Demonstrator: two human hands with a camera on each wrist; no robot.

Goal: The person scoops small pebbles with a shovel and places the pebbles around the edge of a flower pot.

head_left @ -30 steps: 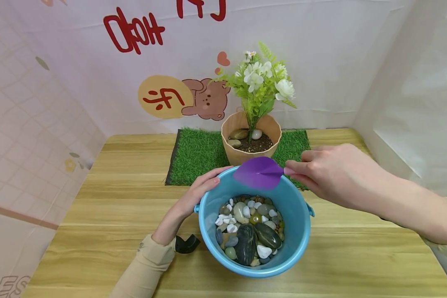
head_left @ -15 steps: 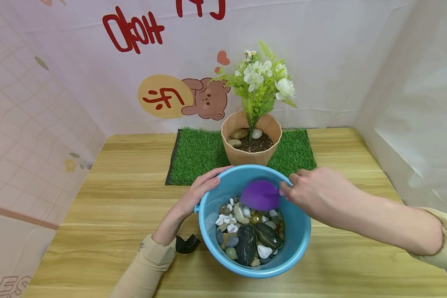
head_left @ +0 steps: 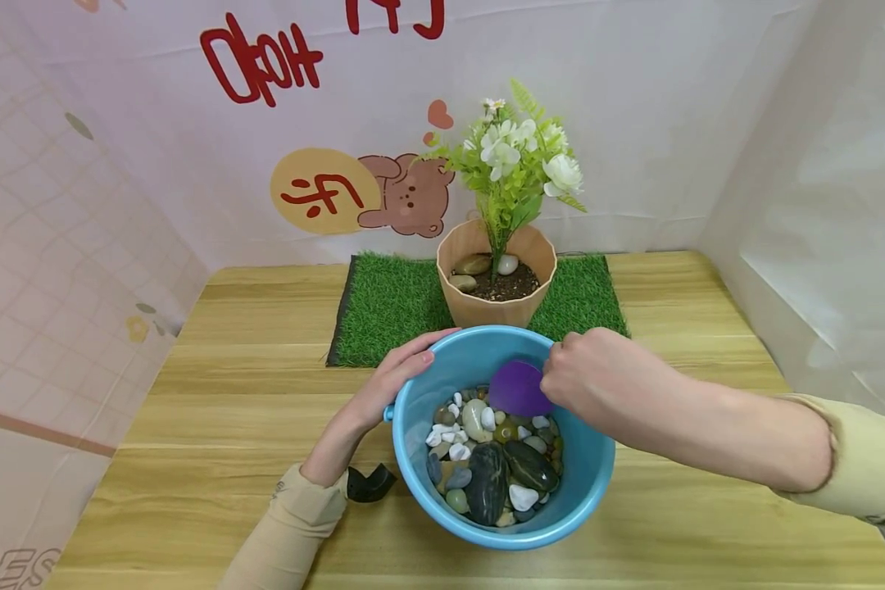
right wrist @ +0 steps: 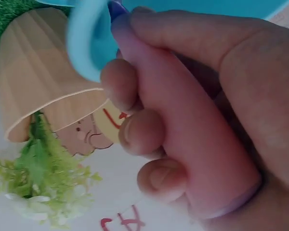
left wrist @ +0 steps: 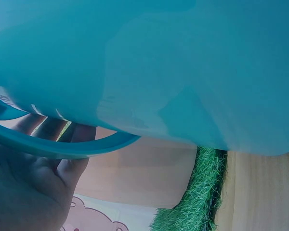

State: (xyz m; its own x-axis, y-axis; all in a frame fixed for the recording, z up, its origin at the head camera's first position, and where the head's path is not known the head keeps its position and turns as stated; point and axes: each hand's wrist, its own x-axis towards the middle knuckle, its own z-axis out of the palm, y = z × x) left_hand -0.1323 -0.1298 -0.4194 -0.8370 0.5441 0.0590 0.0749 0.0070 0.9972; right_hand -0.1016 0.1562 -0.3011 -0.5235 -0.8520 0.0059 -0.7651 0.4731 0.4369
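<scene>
In the head view a light-blue bucket (head_left: pixel 597 500) holds stones. My right hand (head_left: pixel 605 381) grips a small purple trowel (head_left: pixel 518 388) and reaches over the bucket's right rim. The trowel's blade is inside, low near the far wall and close over the stones. Its pink handle (right wrist: pixel 183 120) fills my curled fingers (right wrist: pixel 143 132) in the right wrist view. My left hand (head_left: pixel 387 381) rests against the bucket's left side, fingers extended along the outside and thumb at the rim. The bucket's curved handle (left wrist: pixel 62 148) crosses in front of those fingers in the left wrist view.
Behind the bucket, a peach flowerpot (head_left: pixel 494 311) with soil, several stones and white artificial flowers (head_left: pixel 512 152) stands on a green turf mat (head_left: pixel 387 307). A black bent piece (head_left: pixel 369 483) lies on the wooden table (head_left: pixel 265 410) by my left sleeve.
My right hand has lowered the trowel from above the far rim into the bucket and tilted it. It then shifted slightly. The left hand and bucket have stayed put.
</scene>
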